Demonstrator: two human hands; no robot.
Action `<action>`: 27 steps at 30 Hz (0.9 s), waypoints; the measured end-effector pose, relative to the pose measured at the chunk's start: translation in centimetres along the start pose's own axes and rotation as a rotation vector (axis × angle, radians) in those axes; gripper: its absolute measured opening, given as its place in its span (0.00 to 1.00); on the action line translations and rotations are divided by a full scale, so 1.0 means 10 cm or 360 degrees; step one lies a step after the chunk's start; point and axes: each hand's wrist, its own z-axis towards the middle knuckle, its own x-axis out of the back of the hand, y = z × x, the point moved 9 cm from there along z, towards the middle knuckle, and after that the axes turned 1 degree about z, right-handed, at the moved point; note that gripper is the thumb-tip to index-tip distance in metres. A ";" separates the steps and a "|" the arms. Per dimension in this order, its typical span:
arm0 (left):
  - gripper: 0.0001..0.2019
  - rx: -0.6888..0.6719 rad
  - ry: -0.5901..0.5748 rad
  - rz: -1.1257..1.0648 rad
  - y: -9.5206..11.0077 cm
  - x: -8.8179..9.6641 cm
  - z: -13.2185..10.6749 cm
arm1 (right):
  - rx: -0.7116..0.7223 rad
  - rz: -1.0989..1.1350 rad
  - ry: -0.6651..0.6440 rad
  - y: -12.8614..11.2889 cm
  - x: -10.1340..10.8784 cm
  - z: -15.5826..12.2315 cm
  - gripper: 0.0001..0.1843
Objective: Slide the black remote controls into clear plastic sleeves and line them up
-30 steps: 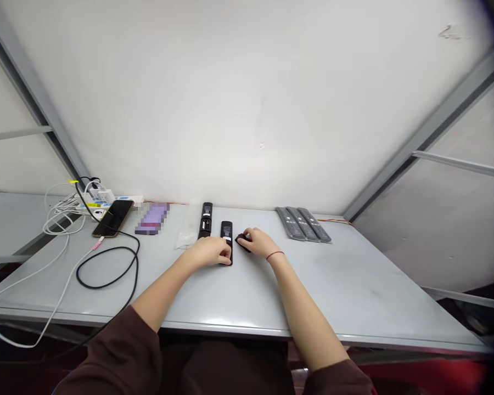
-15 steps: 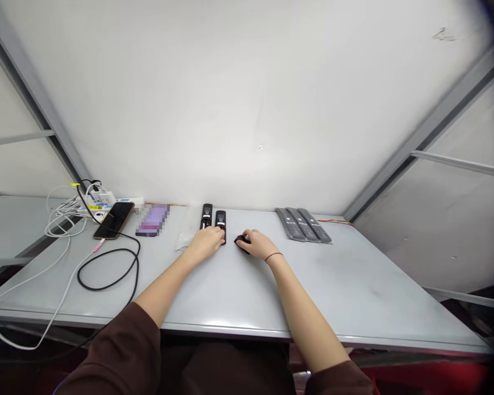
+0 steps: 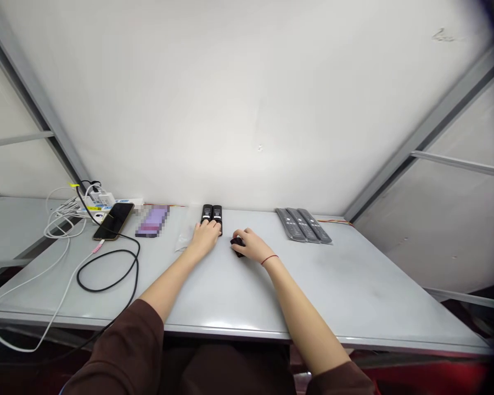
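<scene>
Two black remote controls (image 3: 217, 213) lie side by side, back face up with white labels, at the rear of the table. My left hand (image 3: 206, 236) rests over their near ends, its fingers curled down on them and hiding that part. To the right, my right hand (image 3: 250, 244) has its thumb and fingers closed on a small black piece (image 3: 237, 248), which looks like a battery cover. It is low at the tabletop, partly covered by the fingers. A clear plastic bag (image 3: 184, 239) lies just left of my left hand.
Three bagged remotes (image 3: 303, 225) lie at the back right. On the left are a dark phone (image 3: 114, 220), a phone with a blurred screen (image 3: 153, 220), a power strip (image 3: 127, 202) and tangled cables (image 3: 66, 216). A white wall (image 3: 255, 99) rises behind the table (image 3: 239, 296).
The right-hand remote has moved back and left, level with and against the other one. My left hand's fingers now spread over both. My right hand has shifted slightly left with the black piece.
</scene>
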 end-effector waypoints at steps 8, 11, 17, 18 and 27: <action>0.15 0.0037 -0.0009 -0.0122 -0.10 0.08 -0.03 | 0.0229 0.0142 -0.0208 -0.15 -0.13 -0.05 0.29; 0.17 0.0123 -0.0066 -0.0207 -0.27 0.16 -0.10 | 0.0236 0.0117 -0.0295 -0.20 -0.17 -0.10 0.33; 0.20 0.0085 -0.0431 -0.0388 -0.34 0.20 -0.28 | 0.0369 0.0209 -0.0029 -0.39 -0.11 -0.09 0.23; 0.24 0.0088 -0.0495 -0.0366 -0.34 0.19 -0.31 | 0.0413 0.0212 0.0010 -0.43 -0.10 -0.08 0.19; 0.28 0.0111 -0.0582 -0.0265 -0.36 0.09 -0.32 | 0.0607 0.0144 0.0152 -0.57 -0.17 -0.08 0.16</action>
